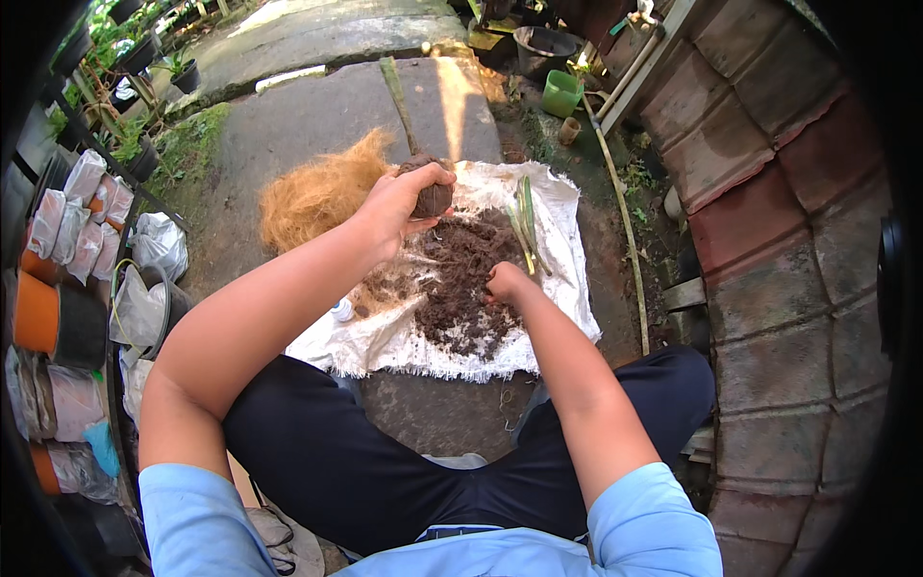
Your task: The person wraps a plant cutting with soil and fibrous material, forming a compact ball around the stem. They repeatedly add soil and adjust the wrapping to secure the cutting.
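Observation:
My left hand [404, 198] grips a round ball of dark soil [433, 200], and a long green stem [400, 104] rises from it, leaning away from me. Below it, a loose heap of dark, fibrous soil [461, 267] lies on a white woven sack sheet [562, 317] with frayed edges. My right hand [507, 283] is at the right side of this heap, fingers curled down against the soil; whether they hold any is hidden. Several cut green stems [526, 216] rest on the sheet just beyond my right hand.
Golden-brown fibre [317, 191] is piled left of the sheet. A small white spool-like object [342, 310] sits near my left forearm. Bagged items [83, 223] and pots line the left rack. Right are a green plastic container [562, 94], a thin pole [624, 216] and roof tiles [771, 346].

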`<state>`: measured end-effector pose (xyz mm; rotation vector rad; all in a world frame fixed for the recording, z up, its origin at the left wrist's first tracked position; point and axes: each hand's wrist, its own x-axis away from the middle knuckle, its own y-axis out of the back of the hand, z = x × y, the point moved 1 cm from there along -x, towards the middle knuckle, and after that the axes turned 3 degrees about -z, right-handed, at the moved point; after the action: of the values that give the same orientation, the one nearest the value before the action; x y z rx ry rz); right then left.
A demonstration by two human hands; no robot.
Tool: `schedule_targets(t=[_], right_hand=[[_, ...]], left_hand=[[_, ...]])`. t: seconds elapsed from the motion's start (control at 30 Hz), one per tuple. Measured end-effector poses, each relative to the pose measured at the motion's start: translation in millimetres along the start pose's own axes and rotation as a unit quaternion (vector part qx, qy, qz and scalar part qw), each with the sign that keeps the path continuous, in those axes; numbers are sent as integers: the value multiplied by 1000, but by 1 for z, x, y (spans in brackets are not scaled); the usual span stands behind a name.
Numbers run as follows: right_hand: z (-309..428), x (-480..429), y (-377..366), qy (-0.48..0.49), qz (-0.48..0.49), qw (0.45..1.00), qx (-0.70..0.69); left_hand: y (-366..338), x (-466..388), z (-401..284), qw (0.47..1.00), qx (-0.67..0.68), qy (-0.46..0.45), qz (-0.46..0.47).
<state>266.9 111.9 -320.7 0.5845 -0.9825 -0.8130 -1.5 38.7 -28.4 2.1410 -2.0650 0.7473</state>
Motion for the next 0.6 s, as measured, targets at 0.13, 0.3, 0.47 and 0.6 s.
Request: schedule_targets(t=[0.13,0.3,0.47,0.6], right_hand=[[74,30,71,64,-44,989,124],[143,90,164,114,-130,981,85],[181,160,215,166,-189,967,-27],[194,197,221,210,-205,954,-59]], left_hand=[[13,-3,3,997,34,-66,-33],[12,4,-6,996,38,-76,-26],[11,10,-10,996,42,-78,-24],[13,13,-10,995,66,-67,-11]])
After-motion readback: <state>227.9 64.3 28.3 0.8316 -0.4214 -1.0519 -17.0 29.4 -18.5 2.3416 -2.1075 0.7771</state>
